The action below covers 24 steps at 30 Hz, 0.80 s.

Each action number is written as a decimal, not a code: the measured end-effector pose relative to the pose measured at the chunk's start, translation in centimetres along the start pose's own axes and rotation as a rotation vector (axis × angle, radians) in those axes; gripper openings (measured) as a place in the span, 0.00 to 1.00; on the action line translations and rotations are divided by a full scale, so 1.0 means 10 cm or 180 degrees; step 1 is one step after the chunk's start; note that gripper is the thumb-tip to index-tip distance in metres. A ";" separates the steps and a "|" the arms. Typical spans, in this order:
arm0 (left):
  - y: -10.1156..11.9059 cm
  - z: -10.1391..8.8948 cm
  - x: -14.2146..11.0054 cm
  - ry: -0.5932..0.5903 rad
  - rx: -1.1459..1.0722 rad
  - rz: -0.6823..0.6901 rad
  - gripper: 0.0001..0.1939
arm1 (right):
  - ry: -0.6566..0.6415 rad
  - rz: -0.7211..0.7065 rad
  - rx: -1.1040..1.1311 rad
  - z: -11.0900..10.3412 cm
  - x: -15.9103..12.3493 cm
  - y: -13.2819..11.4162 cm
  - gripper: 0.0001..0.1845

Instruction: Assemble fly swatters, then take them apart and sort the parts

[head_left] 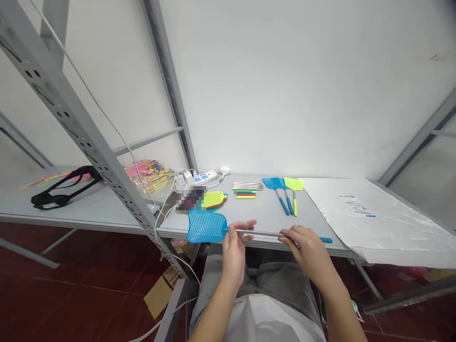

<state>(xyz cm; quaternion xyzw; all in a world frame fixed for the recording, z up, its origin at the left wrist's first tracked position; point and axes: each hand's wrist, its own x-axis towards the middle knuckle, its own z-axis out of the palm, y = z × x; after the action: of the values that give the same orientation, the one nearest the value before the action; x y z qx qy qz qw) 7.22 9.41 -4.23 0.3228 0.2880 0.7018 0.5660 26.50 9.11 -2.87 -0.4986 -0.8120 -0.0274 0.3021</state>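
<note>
A fly swatter with a blue mesh head (207, 227) and a thin metal rod lies level across both my hands at the table's front edge. My left hand (235, 242) pinches the neck, where the rod meets the head, with some fingers stretched out. Farther along, my right hand (302, 242) grips the rod from above. A blue handle (325, 240) sticks out past my right hand, roughly in line with the rod; its join is hidden. Behind lie several metal rods (247, 186), coloured handles (245, 194), stacked swatter heads (214, 199) and 3 swatters (285, 192) with short shafts.
A white power strip (203, 178) with plugs and cables stands at the back left, near a pixelated item (190, 199). A metal upright (89, 137) rises at left. White plastic packaging (370, 218) covers the table's right side. Bagged colourful items (147, 175) and a black strap (67, 190) lie left.
</note>
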 end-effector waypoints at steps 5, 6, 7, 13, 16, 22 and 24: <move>0.21 -0.05 0.07 0.0020 -0.0421 0.0159 0.28 | -0.0210 0.0083 0.0371 0.03 -0.02 -0.04 0.12; 0.23 -0.04 0.07 0.0079 -0.0618 0.0154 0.29 | -0.0253 0.0095 0.0427 0.03 -0.02 -0.06 0.12; 0.25 -0.03 0.06 0.0163 -0.0783 0.0142 0.28 | -0.0296 0.0104 0.0469 0.04 -0.02 -0.08 0.12; 0.24 -0.08 0.07 0.0790 -0.0951 0.0505 0.22 | -0.0518 0.0220 0.0748 0.06 -0.02 -0.17 0.12; 0.33 -0.12 0.08 0.1182 -0.0588 0.0945 0.19 | -0.0614 0.0322 0.0871 0.01 -0.02 -0.16 0.13; 0.65 -0.13 0.12 0.1526 -0.0277 0.1552 0.16 | -0.0671 0.0259 0.0985 -0.08 -0.02 -0.18 0.12; 0.64 -0.10 0.13 0.1581 -0.0266 0.1471 0.18 | -0.0534 0.0156 0.0880 -0.04 -0.01 -0.25 0.12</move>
<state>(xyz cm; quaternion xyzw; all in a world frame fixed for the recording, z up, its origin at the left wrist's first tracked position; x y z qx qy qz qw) 2.34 9.43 0.17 0.1752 0.3073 0.8799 0.3174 24.61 7.66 -1.95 -0.4725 -0.8180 0.1337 0.2996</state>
